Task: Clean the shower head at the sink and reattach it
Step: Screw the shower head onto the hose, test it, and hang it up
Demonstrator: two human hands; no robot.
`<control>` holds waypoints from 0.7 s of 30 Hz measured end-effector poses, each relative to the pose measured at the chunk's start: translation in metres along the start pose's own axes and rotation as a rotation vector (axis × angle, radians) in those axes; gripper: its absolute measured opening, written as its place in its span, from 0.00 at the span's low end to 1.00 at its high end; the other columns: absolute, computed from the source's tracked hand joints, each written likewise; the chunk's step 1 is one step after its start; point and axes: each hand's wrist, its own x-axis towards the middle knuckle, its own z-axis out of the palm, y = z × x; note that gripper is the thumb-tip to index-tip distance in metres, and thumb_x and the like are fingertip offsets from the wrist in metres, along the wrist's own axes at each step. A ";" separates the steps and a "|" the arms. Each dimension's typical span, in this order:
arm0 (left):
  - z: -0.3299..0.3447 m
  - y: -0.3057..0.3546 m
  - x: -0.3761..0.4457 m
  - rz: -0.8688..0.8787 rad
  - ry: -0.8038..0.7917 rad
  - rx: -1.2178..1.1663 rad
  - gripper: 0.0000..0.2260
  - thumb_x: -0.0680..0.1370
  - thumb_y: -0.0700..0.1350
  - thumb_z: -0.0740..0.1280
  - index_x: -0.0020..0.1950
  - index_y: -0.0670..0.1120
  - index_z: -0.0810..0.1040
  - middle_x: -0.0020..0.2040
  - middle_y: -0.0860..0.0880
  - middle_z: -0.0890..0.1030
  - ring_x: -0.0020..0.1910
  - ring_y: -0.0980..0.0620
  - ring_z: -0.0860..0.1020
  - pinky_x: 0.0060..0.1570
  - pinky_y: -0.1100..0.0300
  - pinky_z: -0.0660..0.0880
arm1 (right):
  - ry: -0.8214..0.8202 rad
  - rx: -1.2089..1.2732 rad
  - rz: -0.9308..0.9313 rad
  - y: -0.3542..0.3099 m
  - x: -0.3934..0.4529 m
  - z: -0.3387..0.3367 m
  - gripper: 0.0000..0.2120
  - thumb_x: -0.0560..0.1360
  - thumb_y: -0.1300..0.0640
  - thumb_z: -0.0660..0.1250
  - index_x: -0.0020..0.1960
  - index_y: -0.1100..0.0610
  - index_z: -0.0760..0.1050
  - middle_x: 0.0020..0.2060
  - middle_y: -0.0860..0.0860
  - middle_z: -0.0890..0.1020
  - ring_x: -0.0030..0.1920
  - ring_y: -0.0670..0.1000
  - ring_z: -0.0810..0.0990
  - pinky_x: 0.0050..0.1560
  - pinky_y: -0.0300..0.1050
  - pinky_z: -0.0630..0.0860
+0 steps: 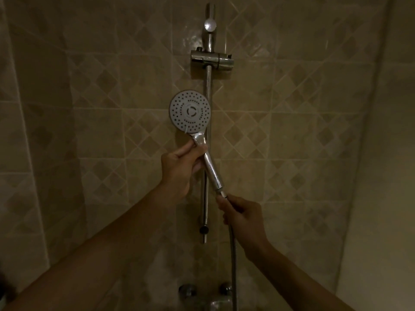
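We hold the shower head (pixel 190 111) up in front of the tiled wall (pixel 292 108), its round spray face turned toward us, just left of the vertical slide rail (pixel 208 86). Our left hand (pixel 179 167) has its grip closed around the chrome handle below the face. Our right hand (pixel 243 217) pinches the hose (pixel 233 265) end at the handle's base. The bracket (pixel 212 60) sits higher on the rail, and faucet valves (pixel 187 290) show dimly below.
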 end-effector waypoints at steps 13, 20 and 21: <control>0.001 -0.008 -0.004 -0.021 -0.033 0.079 0.15 0.75 0.35 0.73 0.62 0.39 0.83 0.48 0.46 0.88 0.50 0.50 0.86 0.50 0.57 0.83 | -0.130 0.296 0.218 0.008 -0.006 -0.006 0.22 0.69 0.47 0.76 0.57 0.59 0.82 0.38 0.50 0.84 0.39 0.48 0.83 0.41 0.37 0.79; 0.007 -0.007 -0.005 -0.026 -0.058 0.087 0.18 0.75 0.35 0.73 0.65 0.39 0.81 0.56 0.43 0.87 0.55 0.48 0.85 0.55 0.52 0.83 | -0.103 0.262 0.250 0.007 -0.005 -0.008 0.13 0.77 0.47 0.68 0.49 0.54 0.86 0.45 0.53 0.87 0.43 0.48 0.84 0.43 0.37 0.80; 0.007 -0.007 -0.005 -0.026 -0.057 0.086 0.18 0.75 0.35 0.73 0.65 0.39 0.80 0.56 0.43 0.86 0.55 0.48 0.85 0.55 0.52 0.83 | -0.109 0.235 0.254 0.007 -0.004 -0.008 0.13 0.80 0.47 0.66 0.49 0.53 0.86 0.46 0.54 0.87 0.44 0.48 0.84 0.44 0.38 0.80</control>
